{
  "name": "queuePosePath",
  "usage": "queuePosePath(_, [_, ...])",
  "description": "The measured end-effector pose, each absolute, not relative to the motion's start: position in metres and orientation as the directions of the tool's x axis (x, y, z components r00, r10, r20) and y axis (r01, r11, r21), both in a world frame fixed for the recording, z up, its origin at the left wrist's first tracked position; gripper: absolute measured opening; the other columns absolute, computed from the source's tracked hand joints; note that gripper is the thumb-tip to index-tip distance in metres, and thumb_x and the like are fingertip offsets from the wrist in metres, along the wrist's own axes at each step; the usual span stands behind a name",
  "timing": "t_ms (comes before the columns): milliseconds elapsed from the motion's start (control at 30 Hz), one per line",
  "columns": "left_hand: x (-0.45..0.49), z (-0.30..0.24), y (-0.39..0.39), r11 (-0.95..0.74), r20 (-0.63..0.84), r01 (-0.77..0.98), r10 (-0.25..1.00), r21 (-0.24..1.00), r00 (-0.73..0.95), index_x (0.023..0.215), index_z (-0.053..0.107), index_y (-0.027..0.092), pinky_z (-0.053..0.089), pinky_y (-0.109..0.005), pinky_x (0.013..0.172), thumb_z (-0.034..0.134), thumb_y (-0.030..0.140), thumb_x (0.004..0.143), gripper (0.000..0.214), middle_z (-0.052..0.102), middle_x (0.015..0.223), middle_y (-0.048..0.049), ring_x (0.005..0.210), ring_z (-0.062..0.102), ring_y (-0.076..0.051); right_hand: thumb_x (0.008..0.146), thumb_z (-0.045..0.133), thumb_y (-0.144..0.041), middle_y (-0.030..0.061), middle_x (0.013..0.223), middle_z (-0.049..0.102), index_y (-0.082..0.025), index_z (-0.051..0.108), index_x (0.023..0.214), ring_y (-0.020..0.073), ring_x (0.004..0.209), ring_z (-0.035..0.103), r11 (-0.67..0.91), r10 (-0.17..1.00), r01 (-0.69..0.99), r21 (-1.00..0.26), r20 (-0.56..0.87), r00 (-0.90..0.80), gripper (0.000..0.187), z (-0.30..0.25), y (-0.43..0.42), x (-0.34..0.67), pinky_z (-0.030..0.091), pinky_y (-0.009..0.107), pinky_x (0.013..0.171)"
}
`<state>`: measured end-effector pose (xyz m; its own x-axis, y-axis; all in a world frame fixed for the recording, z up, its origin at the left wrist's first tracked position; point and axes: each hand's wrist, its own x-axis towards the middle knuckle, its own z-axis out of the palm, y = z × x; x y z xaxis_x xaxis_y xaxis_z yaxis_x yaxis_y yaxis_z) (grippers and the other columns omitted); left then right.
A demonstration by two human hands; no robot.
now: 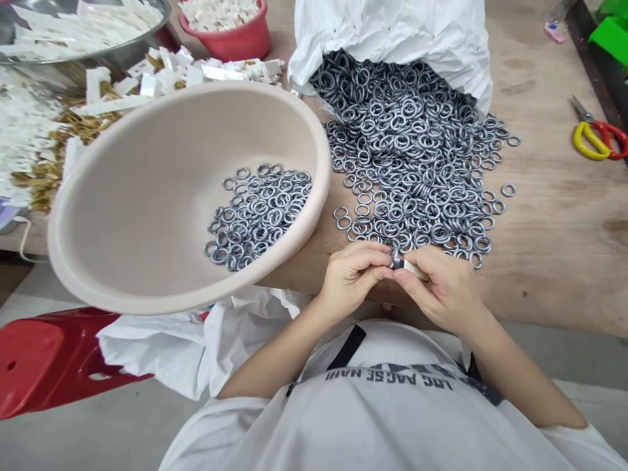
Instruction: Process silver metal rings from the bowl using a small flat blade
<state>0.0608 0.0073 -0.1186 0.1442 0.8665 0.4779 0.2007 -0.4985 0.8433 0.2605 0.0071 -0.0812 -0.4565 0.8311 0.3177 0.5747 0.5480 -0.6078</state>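
My left hand (350,278) and my right hand (444,288) meet at the near edge of the wooden table (554,222). Both are closed in a pinch around a small dark metal ring (395,263), and my right hand also holds a short pale stick (415,268) that the ring sits on. Just beyond my fingers lies a large heap of grey metal rings (412,157) spilled from a white bag (392,33). To the left a big beige basin (161,196) overhangs the table edge and holds several rings (258,216).
Scissors with yellow and red handles (601,134) lie at the right edge. White and gold parts (53,131), a metal bowl (73,26) and a red tub (230,29) crowd the far left. A red stool (49,360) and white cloth (196,340) sit below the basin.
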Motion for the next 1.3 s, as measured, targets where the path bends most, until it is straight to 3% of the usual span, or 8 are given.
queuePosePath(267, [0.061,-0.118,0.005,-0.504,0.482,0.199,0.863,0.840,0.151,0.087,0.077,0.017,0.057,-0.031,0.082,0.073,0.030,0.089,0.014,0.077,0.094,-0.0100,0.090,0.073,-0.019,0.100,0.054,-0.037,-0.0005,0.072,0.060,-0.020,0.060,0.080,0.0129,0.066,0.052,0.525,0.833,0.553,-0.647,0.257,-0.490,0.028,-0.082,0.010,0.261,0.034,0.028,0.064])
queuePosePath(400, [0.062,-0.113,0.001,-0.544,0.509,0.127,0.829,0.829,0.232,0.087,0.076,0.019,0.056,-0.030,0.085,0.078,0.022,0.085,0.004,0.078,0.093,-0.0073,0.091,0.073,-0.017,0.102,0.050,-0.041,-0.0021,0.065,0.052,-0.021,0.058,0.075,0.0133,0.062,0.047,0.363,0.926,0.576,-0.733,0.213,-0.312,0.034,-0.089,0.023,0.267,0.032,0.029,0.062])
queuePosePath(467, [0.061,-0.112,0.001,-0.534,0.497,0.132,0.835,0.835,0.236,0.090,0.077,0.020,0.057,-0.030,0.086,0.078,0.021,0.085,0.006,0.078,0.095,-0.0074,0.092,0.073,-0.018,0.102,0.050,-0.044,-0.0020,0.067,0.052,-0.022,0.060,0.080,0.0139,0.064,0.047,0.275,0.957,0.503,-0.820,0.183,-0.226,0.032,-0.092,0.026,0.266,0.034,0.029,0.063])
queuePosePath(667, [0.061,-0.115,0.000,-0.545,0.459,0.385,0.838,0.745,0.297,0.101,0.074,0.020,0.056,-0.029,0.083,0.057,0.013,0.096,0.019,0.077,0.100,-0.0069,0.092,0.072,-0.017,0.089,0.070,-0.048,-0.0029,0.075,0.055,-0.023,0.062,0.090,0.0138,0.068,0.049,0.043,0.960,0.211,-0.976,-0.018,-0.279,0.026,-0.094,0.015,0.249,0.038,0.027,0.063])
queuePosePath(833, [0.063,-0.115,-0.004,-0.190,0.171,0.148,0.976,0.971,0.132,0.117,0.062,0.020,0.058,-0.024,0.076,0.072,0.024,0.090,0.030,0.078,0.093,-0.0040,0.082,0.075,-0.015,0.093,0.066,-0.042,-0.0031,0.071,0.052,-0.021,0.060,0.079,0.0120,0.065,0.045,-0.043,0.981,0.077,-0.996,-0.057,-0.187,0.026,-0.097,0.014,0.245,0.037,0.026,0.062])
queuePosePath(1000, [0.062,-0.109,-0.003,-0.074,0.076,-0.018,0.987,0.997,0.143,0.094,0.071,0.015,0.058,-0.026,0.077,0.074,0.030,0.088,0.017,0.079,0.090,-0.0069,0.082,0.074,-0.017,0.091,0.069,-0.044,-0.0018,0.074,0.057,-0.022,0.062,0.084,0.0125,0.066,0.050,-0.093,0.982,-0.074,-0.993,-0.080,-0.169,0.024,-0.104,0.017,0.244,0.043,0.027,0.065])
queuePosePath(1200, [0.060,-0.106,-0.003,-0.158,0.151,0.067,0.983,0.985,0.103,0.084,0.075,0.016,0.055,-0.023,0.067,0.081,0.029,0.081,0.015,0.078,0.079,-0.0034,0.070,0.070,-0.014,0.084,0.077,-0.038,0.0007,0.091,0.065,-0.025,0.066,0.105,0.0160,0.077,0.058,0.016,0.995,0.095,-0.995,0.006,-0.104,0.027,-0.097,0.013,0.243,0.048,0.030,0.072])
queuePosePath(1300, [0.060,-0.107,-0.003,-0.279,0.259,0.161,0.956,0.947,0.136,0.083,0.077,0.018,0.054,-0.022,0.067,0.078,0.028,0.084,0.011,0.078,0.077,-0.0022,0.067,0.069,-0.012,0.083,0.077,-0.039,0.0002,0.084,0.065,-0.024,0.070,0.096,0.0163,0.075,0.057,0.097,0.972,0.230,-0.968,0.042,-0.231,0.021,-0.089,0.009,0.243,0.046,0.031,0.071])
